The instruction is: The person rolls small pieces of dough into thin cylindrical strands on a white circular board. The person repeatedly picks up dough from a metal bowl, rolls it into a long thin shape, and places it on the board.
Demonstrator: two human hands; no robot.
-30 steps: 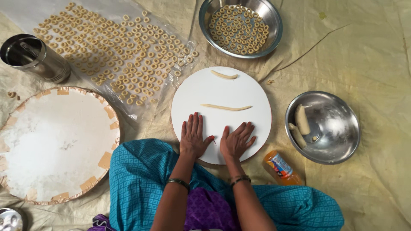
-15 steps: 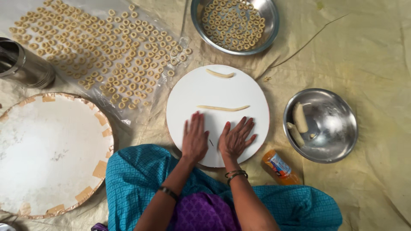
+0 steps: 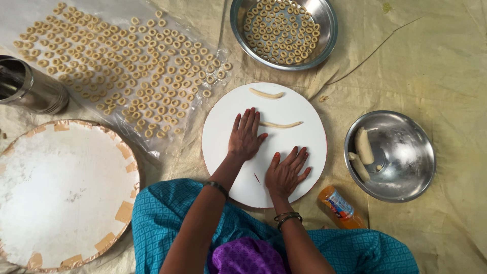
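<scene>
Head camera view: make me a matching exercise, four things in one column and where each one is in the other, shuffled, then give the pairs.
1 left hand
2 dough rings
3 orange bottle
4 thick dough pieces

A in the steel bowl on the right
B on the clear plastic sheet
C flat on the white round board, beside a thin dough strip
D lying on the cloth by the knee

Pairs: 1-C, 2-B, 3-D, 4-A

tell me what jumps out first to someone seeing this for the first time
Two flat hands, the left hand ahead of the right hand, press on a round white board at centre, beside a thin dough strand. Upper left, a clear plastic sheet carries many small dough rings, with more in a steel bowl at top.
</scene>
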